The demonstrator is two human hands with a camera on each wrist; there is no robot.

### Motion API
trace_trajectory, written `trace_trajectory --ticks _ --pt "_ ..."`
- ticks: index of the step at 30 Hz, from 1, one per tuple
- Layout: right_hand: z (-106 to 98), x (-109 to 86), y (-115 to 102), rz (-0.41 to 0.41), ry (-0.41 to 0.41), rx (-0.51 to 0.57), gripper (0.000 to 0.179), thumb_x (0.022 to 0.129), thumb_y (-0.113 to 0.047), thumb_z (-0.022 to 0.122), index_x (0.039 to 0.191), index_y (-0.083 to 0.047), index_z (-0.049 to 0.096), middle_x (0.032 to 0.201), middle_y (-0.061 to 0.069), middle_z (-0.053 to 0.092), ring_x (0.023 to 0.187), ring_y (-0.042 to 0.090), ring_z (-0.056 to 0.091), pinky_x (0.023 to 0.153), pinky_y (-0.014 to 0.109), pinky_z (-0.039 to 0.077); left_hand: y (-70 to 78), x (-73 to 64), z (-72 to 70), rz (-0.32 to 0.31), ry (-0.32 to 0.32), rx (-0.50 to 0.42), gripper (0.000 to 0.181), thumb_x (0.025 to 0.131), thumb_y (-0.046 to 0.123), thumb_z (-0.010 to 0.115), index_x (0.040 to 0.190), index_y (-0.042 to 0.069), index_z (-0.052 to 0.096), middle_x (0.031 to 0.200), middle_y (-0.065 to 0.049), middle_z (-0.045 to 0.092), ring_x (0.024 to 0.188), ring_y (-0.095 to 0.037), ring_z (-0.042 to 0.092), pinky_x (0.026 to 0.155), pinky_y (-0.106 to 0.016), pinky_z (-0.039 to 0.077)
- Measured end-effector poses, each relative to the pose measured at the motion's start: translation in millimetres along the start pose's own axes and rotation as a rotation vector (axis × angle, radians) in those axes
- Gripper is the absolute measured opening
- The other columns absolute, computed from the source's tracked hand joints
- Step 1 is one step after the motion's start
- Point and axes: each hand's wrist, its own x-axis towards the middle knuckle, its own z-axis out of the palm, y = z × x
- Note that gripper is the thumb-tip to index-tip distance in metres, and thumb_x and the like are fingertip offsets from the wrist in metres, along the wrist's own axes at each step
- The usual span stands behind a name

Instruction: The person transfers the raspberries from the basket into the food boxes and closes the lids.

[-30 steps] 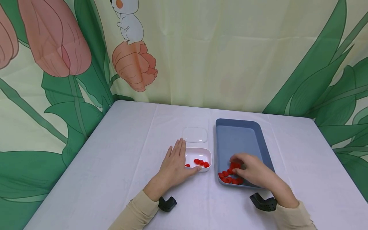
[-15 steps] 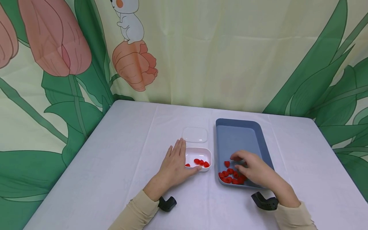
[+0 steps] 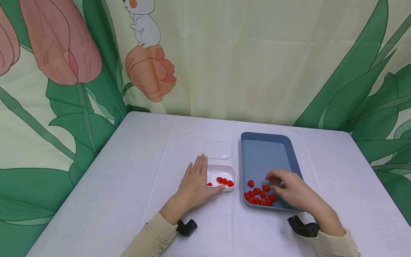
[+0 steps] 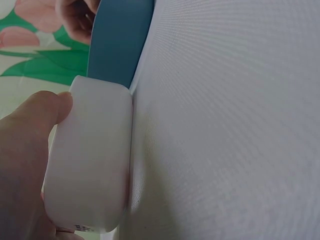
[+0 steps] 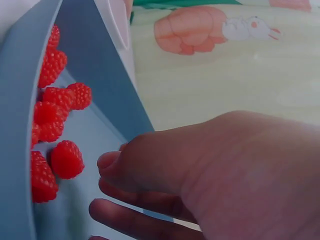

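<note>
My left hand (image 3: pixel 194 185) rests against the left side of a small white box (image 3: pixel 235 175), fingers straight and thumb on its near rim. Several red raspberries (image 3: pixel 219 180) lie inside; part of the box is hidden under that hand. In the left wrist view the thumb (image 4: pixel 62 106) touches the top edge of the white box (image 4: pixel 92 155). Over the blue-grey tray (image 3: pixel 269 153), my right hand (image 3: pixel 290 187) hovers with fingers loosely bent, right beside a raspberry (image 3: pixel 265 187). The right wrist view shows nothing between thumb and fingers, with a raspberry (image 5: pixel 67 159) just beyond them.
More raspberries (image 3: pixel 257 196) cluster in the tray's near left corner, and one raspberry (image 3: pixel 250 183) lies a little behind them. A clear lid (image 3: pixel 217 150) lies behind the white box. Behind the white-covered table (image 3: pixel 154 157) hangs a printed curtain (image 3: pixel 240 71).
My right hand has drawn back to the right over the tray. Two raspberries near its fingers have come into view, apart from the cluster. The left hand and white box stay put.
</note>
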Motion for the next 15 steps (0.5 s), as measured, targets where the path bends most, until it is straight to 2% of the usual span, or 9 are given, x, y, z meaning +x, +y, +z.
trace_trajectory --ticks 8,15 --pt "8 3.0 1 0.004 -0.011 0.018 0.023 0.083 0.003 0.068 0.104 -0.006 0.069 0.091 -0.002 0.067 0.082 0.010 0.058 0.069 0.025 0.053 -0.2 -0.3 0.0 -0.004 -0.007 -0.005 0.110 0.083 0.071 0.058 0.158 0.002 0.015 0.167 -0.012 0.017 0.155 -0.027 0.013 0.125 -0.050 0.014" --pt "15 6.5 2 0.060 -0.031 0.004 0.021 0.084 -0.002 0.072 0.104 -0.008 0.069 0.091 -0.002 0.068 0.083 0.010 0.060 0.069 0.023 0.053 -0.1 -0.1 0.2 0.000 -0.004 -0.001 0.110 0.083 0.071 0.057 0.158 0.002 0.015 0.167 -0.011 0.017 0.155 -0.026 0.013 0.125 -0.049 0.014"
